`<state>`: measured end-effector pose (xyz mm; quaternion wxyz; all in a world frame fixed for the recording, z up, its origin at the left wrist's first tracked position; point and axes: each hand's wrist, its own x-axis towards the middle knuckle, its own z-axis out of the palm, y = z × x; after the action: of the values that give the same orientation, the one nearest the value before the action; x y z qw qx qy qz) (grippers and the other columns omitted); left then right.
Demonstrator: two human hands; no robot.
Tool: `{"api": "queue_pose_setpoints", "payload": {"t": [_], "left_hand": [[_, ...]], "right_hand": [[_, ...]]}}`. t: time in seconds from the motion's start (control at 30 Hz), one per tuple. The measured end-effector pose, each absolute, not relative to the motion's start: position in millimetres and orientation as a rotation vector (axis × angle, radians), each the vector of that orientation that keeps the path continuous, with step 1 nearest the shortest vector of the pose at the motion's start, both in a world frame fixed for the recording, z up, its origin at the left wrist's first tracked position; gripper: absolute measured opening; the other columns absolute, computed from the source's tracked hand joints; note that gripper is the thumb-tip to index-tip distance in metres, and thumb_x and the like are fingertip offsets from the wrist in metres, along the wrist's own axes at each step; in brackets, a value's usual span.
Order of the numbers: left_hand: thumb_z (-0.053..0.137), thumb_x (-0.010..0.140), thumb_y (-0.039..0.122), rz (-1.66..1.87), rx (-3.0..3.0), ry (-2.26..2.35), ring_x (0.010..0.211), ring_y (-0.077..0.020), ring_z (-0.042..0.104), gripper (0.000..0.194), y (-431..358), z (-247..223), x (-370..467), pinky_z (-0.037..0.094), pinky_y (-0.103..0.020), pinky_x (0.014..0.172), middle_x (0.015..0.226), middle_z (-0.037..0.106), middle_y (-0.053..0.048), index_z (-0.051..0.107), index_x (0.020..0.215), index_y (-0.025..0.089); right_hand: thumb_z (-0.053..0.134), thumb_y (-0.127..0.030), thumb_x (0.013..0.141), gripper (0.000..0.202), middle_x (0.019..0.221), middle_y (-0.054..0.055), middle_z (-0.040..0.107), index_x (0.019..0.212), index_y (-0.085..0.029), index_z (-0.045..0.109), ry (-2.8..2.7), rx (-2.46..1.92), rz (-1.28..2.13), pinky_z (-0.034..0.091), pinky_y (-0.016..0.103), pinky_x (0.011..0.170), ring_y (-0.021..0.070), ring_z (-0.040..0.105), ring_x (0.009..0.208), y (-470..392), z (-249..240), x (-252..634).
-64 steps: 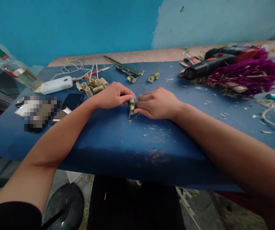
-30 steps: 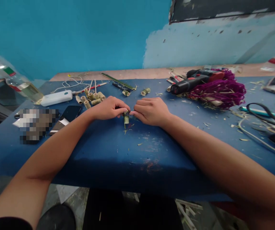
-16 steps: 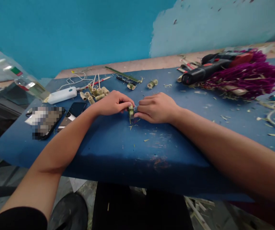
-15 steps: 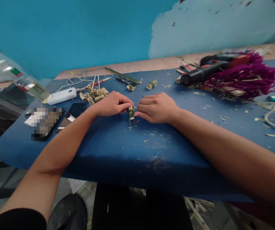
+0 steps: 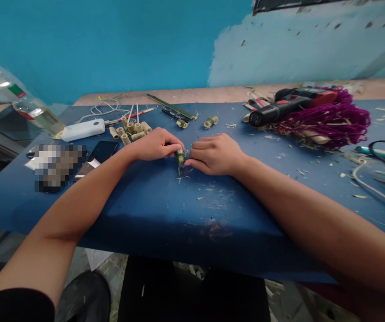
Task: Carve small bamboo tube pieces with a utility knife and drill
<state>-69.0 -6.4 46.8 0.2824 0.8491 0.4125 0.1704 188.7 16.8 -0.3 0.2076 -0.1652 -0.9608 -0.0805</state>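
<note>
Between the thumb and fingers of my left hand (image 5: pixel 155 144) is a short green bamboo piece (image 5: pixel 180 157), pinched against the blue tabletop. My right hand (image 5: pixel 216 154) is closed just to the right of it, fingers curled and thumb tip at the piece's lower end. What the right fingers grip, if anything, is hidden. Thin green shavings (image 5: pixel 179 180) lie just below the bamboo. Behind my left hand stands a cluster of cut bamboo tubes (image 5: pixel 130 129), several of them upright. Two loose bamboo pieces lie farther back, one a green section (image 5: pixel 210 121).
A black-and-red power tool (image 5: pixel 280 109) rests by purple stringy material (image 5: pixel 336 118) at back right. A white device (image 5: pixel 83 129), a clear bottle (image 5: pixel 41 116) and phones (image 5: pixel 101 152) stand or lie left. A teal-handled tool (image 5: pixel 382 153) and a pale cable (image 5: pixel 370 188) are at right.
The view has shifted slightly, so more of the upper wall shows. Both hands keep nearly the same hold and place around the bamboo piece.
</note>
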Motion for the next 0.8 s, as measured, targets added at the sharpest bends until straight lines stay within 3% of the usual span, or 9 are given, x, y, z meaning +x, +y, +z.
{"api": "queue_pose_setpoints", "payload": {"t": [0.23,0.47,0.8], "left_hand": [[0.063,0.095,0.024,0.485,2.325,1.043,0.059,-0.0125,0.060,0.026,-10.5,52.4,-67.9,0.039,-0.025,0.059,0.065,0.072,-0.002,0.085,0.086,0.017],[0.061,0.097,0.026,0.476,2.294,1.081,0.058,-0.0122,0.062,0.029,-6.1,47.2,-71.0,0.041,-0.024,0.059,0.068,0.075,-0.004,0.088,0.093,0.016],[0.068,0.093,0.024,0.533,2.308,1.064,0.058,-0.0131,0.060,0.020,-6.8,45.0,-69.8,0.041,-0.027,0.060,0.065,0.073,-0.003,0.086,0.086,0.017]], "right_hand": [[0.027,-0.062,0.119,0.071,0.080,0.007,0.071,0.090,-0.021,0.078,-2.668,-0.617,-0.204,0.026,0.035,0.066,0.0193,0.058,0.074,19.2,3.2,186.9],[0.034,-0.060,0.119,0.066,0.087,0.008,0.078,0.093,-0.021,0.081,-2.785,-0.426,-0.210,0.021,0.035,0.065,0.0183,0.062,0.076,14.9,1.4,186.2],[0.029,-0.062,0.120,0.070,0.081,0.007,0.071,0.087,-0.021,0.076,-2.633,-0.579,-0.264,0.027,0.037,0.066,0.0186,0.058,0.074,16.7,1.3,187.9]]}}
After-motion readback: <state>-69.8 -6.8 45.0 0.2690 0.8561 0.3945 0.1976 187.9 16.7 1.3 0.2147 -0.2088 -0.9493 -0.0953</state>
